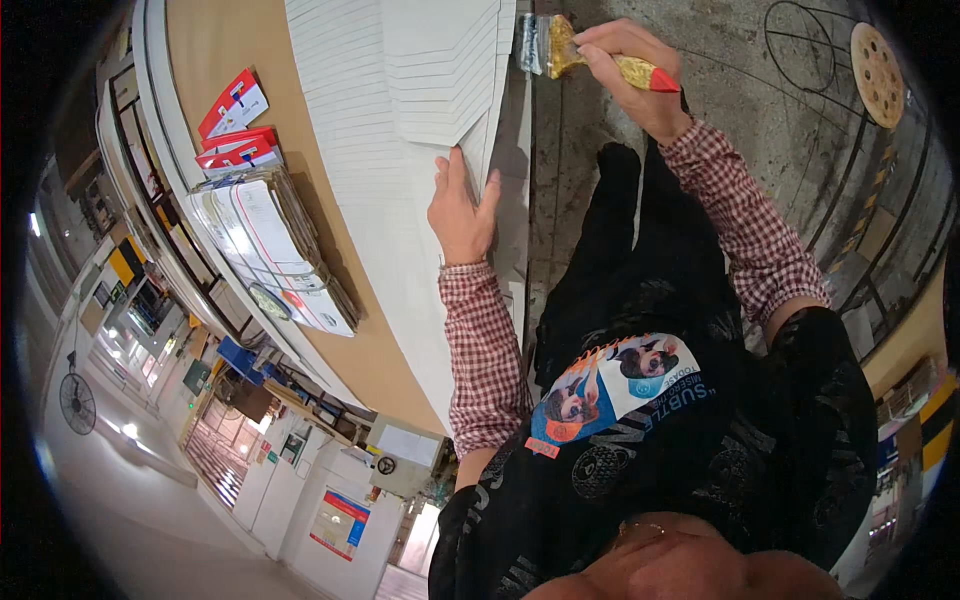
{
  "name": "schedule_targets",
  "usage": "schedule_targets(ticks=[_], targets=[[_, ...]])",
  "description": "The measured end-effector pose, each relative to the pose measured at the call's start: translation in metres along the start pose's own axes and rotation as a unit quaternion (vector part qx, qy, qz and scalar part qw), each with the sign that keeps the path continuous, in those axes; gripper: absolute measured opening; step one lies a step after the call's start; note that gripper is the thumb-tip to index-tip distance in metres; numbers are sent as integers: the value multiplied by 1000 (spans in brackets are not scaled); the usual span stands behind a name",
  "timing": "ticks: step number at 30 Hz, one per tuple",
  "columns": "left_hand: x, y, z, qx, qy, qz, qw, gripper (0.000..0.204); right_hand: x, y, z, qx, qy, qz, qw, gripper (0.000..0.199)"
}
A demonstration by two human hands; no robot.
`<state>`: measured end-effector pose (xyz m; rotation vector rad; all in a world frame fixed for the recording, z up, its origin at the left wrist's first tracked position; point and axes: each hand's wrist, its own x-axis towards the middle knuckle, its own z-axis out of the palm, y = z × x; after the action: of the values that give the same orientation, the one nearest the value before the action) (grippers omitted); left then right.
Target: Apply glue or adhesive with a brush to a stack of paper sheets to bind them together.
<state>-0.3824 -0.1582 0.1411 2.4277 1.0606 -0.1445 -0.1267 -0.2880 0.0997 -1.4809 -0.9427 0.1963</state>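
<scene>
My right hand (642,88) grips a paintbrush (564,48) by its yellow, red-tipped handle. The brush's bristles point left, near the right edge of the white sheets. Fingers apart, my left hand (464,215) rests on the overlapping white paper sheets (345,130), which are fanned out in stepped rows along the table. Its fingertips touch the lower corner of a smaller fanned stack of sheets (440,75) lying on top. Nothing is held in the left hand.
The sheets lie on a brown tabletop (365,350). At its left stand a tied bundle of printed papers (270,255) and several red-and-white packets (235,108). Right of the table is a stained floor (710,45), with a round perforated disc (880,75) on a wire stand.
</scene>
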Motion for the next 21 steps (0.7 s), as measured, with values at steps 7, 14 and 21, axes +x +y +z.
schedule_targets(ticks=[7, 14, 21], targets=[[5, 2, -8, 0, -2, -9, 1000, 62, -29, -8, 4, 15, -14, 9, 1000, 8], [6, 3, 2, 47, 8, 5, 999, 66, -35, -4, 17, 10, 5, 14, 1000, 4], [-6, 13, 41, 135, 60, -53, 988, 81, -62, -44, 4, 41, -1, 99, 994, 9]])
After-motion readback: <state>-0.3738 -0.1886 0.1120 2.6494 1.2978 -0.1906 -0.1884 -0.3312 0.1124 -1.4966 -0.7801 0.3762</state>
